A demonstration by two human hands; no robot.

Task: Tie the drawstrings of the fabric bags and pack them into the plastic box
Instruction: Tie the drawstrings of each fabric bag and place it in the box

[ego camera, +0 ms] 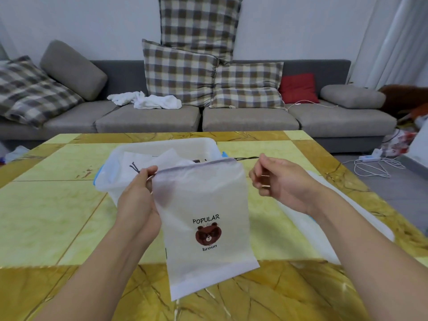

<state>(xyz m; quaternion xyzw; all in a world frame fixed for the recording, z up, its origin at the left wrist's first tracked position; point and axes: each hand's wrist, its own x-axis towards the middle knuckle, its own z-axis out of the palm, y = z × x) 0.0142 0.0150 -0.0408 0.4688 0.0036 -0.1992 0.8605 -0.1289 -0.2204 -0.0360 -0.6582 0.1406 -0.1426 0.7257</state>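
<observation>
**Bag held up over tabletop, drawstring pulled to the right**

A white fabric bag (206, 218), printed with "POPULAR", a brown bear face and "broun", is held above the yellow marbled tabletop (46, 205). Its top left corner is pinched by the left hand (139, 195), fingers curled round the hem. The dark drawstring (246, 158) is stretched from the bag's top right corner to the right hand (275, 177), whose curled fingers are closed on it. Just behind the bag, a translucent plastic box (162, 147) is seen on the tabletop, with other white bags (148, 159) lying inside. A white lid (324, 218) is partly hidden under the right forearm. A grey sofa (231, 117) with checked cushions (178, 72) is seen behind.
</observation>
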